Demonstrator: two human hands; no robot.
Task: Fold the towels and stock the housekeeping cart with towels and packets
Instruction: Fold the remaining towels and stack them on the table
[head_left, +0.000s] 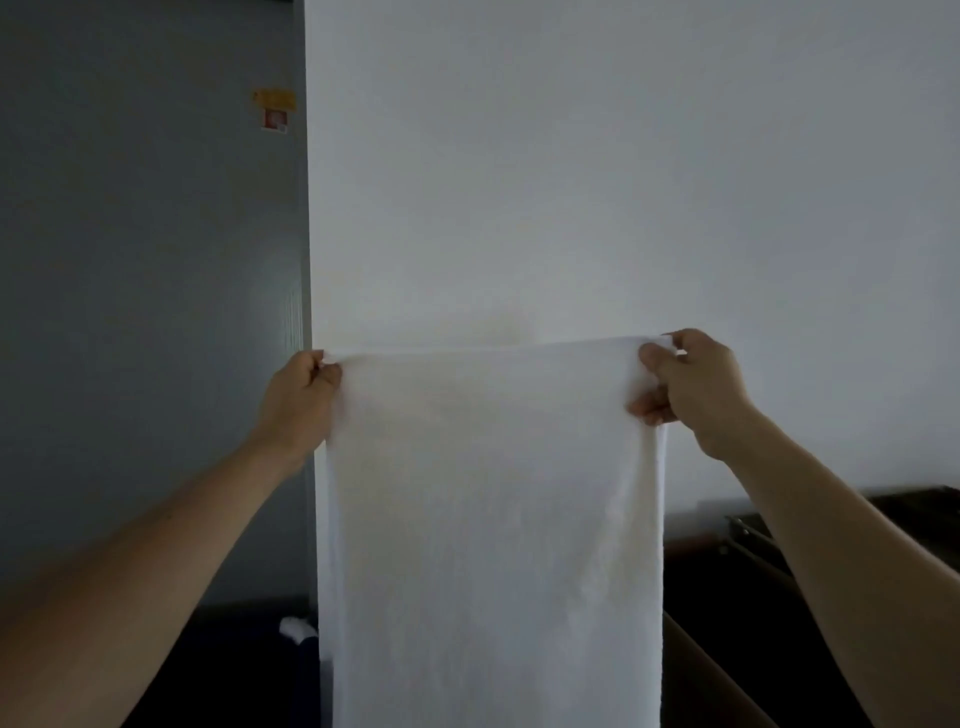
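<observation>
Left hand (300, 397), right hand (693, 387), limp white towel (493, 519)

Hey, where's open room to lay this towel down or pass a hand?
Open air above the towel, between left hand and right hand, before the white wall. Below, the towel hides the middle; lower left holds a white bundle; the dark furniture lower right is too dim to judge.

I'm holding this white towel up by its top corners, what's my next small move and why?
Probably bring the left hand and right hand together, corner to corner: the towel hangs flat and open between them, pinched at both top corners, ready to halve.
</observation>
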